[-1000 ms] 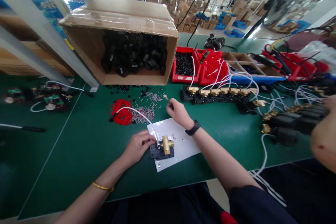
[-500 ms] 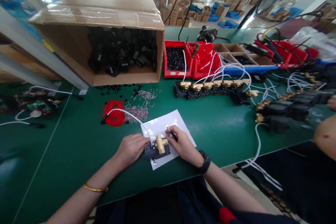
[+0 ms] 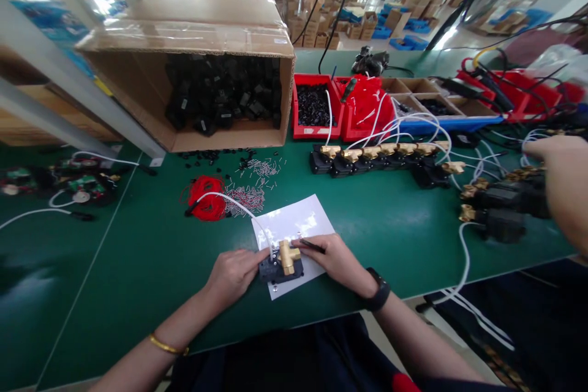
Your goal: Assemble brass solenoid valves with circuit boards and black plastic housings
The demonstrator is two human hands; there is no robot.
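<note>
A motorised valve (image 3: 281, 268), a black housing with a brass tee body on top, lies on a white sheet of paper (image 3: 312, 214). From it a white cable arches up and to the left, ending in a black connector. My left hand (image 3: 234, 272) grips the left edge of the housing with its fingertips. My right hand (image 3: 342, 260) is closed around a slim black pen-like tool (image 3: 313, 246), its far end near the brass body. Exactly what kind of tool it is does not show. A few tiny shiny pieces (image 3: 275, 288) lie on the paper below the housing.
Behind lie a coil of red wire (image 3: 206, 199), loose screws (image 3: 245, 198) and a cardboard box (image 3: 188, 43) of black housings. Red bins (image 3: 316, 131) and a row of similar valves (image 3: 367, 158) stand at right. Another person's arm (image 3: 567, 190) reaches in there.
My right hand has turned the pen-like tool flatter and brought its end down beside the brass body. The other person's hand has come further into view. My view has shifted slightly.
</note>
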